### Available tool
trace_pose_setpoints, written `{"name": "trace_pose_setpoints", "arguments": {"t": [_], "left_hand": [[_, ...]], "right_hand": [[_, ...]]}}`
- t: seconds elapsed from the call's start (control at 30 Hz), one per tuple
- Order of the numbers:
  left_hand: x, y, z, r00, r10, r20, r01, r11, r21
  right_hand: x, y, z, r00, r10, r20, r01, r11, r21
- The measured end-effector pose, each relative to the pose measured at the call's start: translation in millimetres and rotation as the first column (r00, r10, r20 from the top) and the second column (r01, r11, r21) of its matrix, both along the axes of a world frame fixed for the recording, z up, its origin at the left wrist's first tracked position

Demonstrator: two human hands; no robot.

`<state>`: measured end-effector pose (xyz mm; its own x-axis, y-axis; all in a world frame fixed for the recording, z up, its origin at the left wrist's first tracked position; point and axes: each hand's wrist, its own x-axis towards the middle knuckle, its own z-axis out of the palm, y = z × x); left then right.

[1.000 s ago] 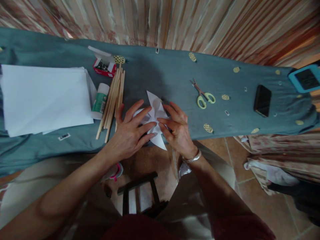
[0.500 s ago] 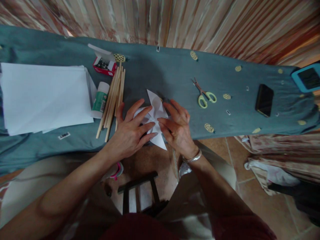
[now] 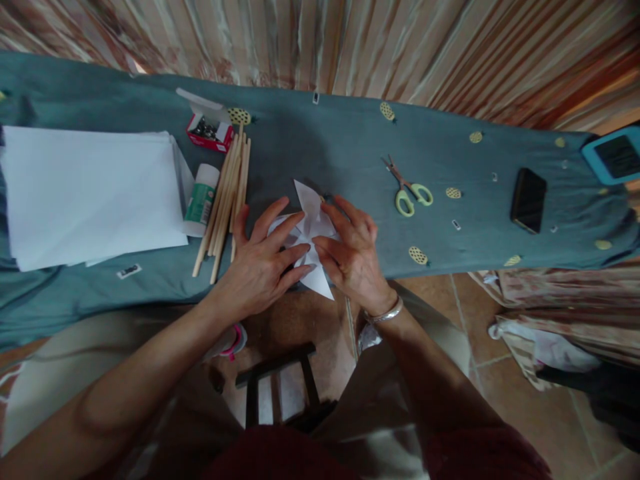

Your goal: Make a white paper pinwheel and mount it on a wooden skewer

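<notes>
A white folded paper (image 3: 309, 230) with pointed blades, shaped like a pinwheel, lies at the near edge of the table (image 3: 345, 147); its lowest tip appears to reach past that edge. The left hand (image 3: 265, 263) covers its left side with fingers spread, several tips resting on the blades. The right hand (image 3: 357, 257) comes in from its right, thumb and index finger close together at the centre; I cannot tell whether they pinch anything there. Its other fingers reach over the right-hand blade.

Compared with half a second ago, the right hand's fingers have moved slightly inward, toward the middle of the folded paper, while the left hand and the paper have kept their places. I take this to mean fine handling at the centre, with the left hand steadying the blades.

Just left of the folded paper lie wooden sticks (image 3: 231, 180), then a white-capped tube (image 3: 201, 200), with an open red box (image 3: 207, 137) of small metal pieces above them. Farther left is a stack of white sheets (image 3: 95, 197). To its right are scissors (image 3: 406, 183), and well beyond them a phone (image 3: 529, 200) and a blue device (image 3: 617, 157).
</notes>
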<state>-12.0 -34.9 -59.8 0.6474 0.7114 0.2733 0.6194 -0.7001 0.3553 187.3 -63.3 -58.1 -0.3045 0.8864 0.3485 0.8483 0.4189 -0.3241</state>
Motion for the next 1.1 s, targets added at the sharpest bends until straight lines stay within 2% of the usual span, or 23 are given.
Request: {"name": "trace_pose_setpoints", "arguments": {"t": [0.27,0.6,0.93,1.1], "left_hand": [[0.7,0.4,-1.1,0.999,-0.001,-0.035,0.002,0.999,0.04],[3.9,0.0,-2.9,0.998,0.029,-0.054,-0.025,0.998,0.063],[8.1,2.6,13.5,0.999,-0.001,-0.051,-0.001,0.999,-0.036],[10.9,3.2,14.0,1.0,-0.007,0.001,0.007,0.996,-0.088]], "right_hand": [[1.4,1.6,1.0,0.999,0.049,0.016,-0.05,0.998,0.035],[2.7,2.8,1.3,0.996,0.082,-0.021,-0.083,0.996,-0.031],[1.0,1.0,3.7,0.996,0.084,-0.014,-0.084,0.995,-0.052],[2.7,1.4,8.0,0.999,0.031,-0.031,-0.032,0.999,-0.032]]}}
